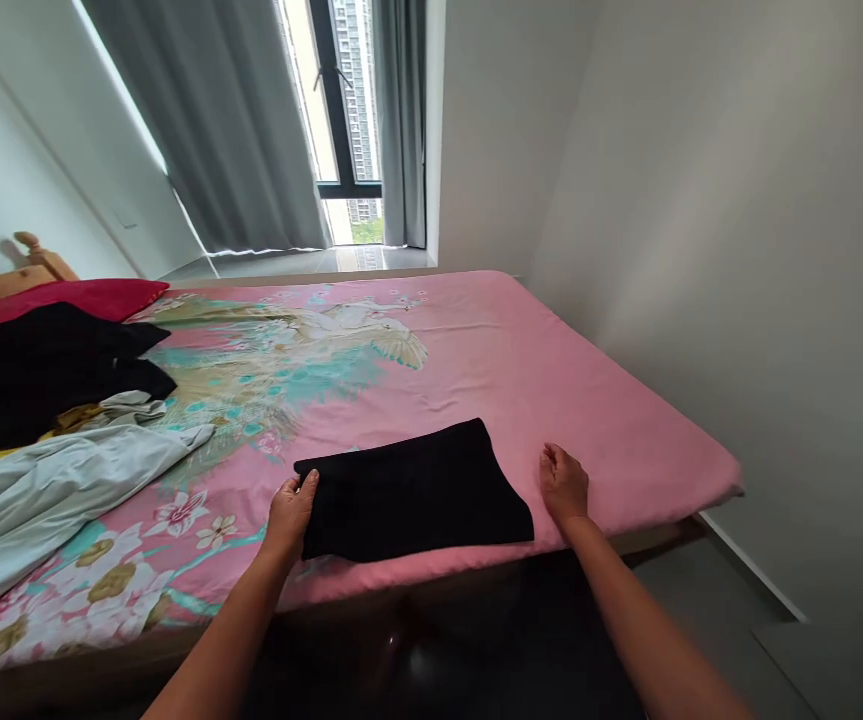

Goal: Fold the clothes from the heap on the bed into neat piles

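Note:
A folded black garment [416, 490] lies flat near the front edge of the bed; its exact kind does not show. My left hand [292, 510] pinches its left end, thumb on top and fingers partly hidden beneath. To the right of the garment, my right hand [564, 482] rests on the pink sheet, apart from the cloth. Its fingers are curled in, with nothing visible in them.
The bed has a pink patterned sheet [551, 370]. At the left lie a pale grey garment [63, 480], a heap of black clothing [56, 360] and a red pillow [108, 297]. A wall [738, 250] stands on the right, and grey curtains [228, 120] hang by the window.

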`<state>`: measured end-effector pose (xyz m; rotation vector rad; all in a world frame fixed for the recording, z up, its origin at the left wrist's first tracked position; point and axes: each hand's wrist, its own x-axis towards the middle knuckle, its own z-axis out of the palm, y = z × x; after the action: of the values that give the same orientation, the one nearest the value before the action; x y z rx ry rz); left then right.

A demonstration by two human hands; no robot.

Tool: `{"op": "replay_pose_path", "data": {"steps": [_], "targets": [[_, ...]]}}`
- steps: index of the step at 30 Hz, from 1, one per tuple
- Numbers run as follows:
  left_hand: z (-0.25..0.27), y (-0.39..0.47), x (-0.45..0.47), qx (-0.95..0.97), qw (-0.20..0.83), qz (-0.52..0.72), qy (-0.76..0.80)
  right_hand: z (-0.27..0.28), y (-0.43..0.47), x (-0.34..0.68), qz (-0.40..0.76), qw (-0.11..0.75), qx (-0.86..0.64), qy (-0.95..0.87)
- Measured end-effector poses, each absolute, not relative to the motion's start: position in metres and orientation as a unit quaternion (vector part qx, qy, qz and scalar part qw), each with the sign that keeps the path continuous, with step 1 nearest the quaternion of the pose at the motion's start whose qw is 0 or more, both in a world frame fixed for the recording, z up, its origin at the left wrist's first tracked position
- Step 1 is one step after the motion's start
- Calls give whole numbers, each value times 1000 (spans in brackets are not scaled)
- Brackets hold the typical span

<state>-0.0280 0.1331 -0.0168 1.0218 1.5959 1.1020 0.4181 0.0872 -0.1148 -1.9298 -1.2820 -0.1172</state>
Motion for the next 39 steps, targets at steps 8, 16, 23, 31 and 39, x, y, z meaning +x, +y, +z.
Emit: {"op": "replay_pose_path", "data": {"steps": [8, 16, 23, 31, 39], "targets": [[8, 140, 114, 594, 335, 425, 595, -113, 88, 421, -34, 463, -746, -477], [-19, 143, 201, 665, 307, 308, 607, -109, 88, 421, -18, 488, -743, -458], [-38, 148, 212, 660, 366, 266, 600, -105, 87, 421, -22, 478, -745, -465], [-27, 140, 176, 782, 274, 310, 466, -105, 86, 421, -17, 467, -745, -475], [-39, 147, 177, 924, 93, 86, 362, -105, 86, 420, -18, 462, -746, -479]]}}
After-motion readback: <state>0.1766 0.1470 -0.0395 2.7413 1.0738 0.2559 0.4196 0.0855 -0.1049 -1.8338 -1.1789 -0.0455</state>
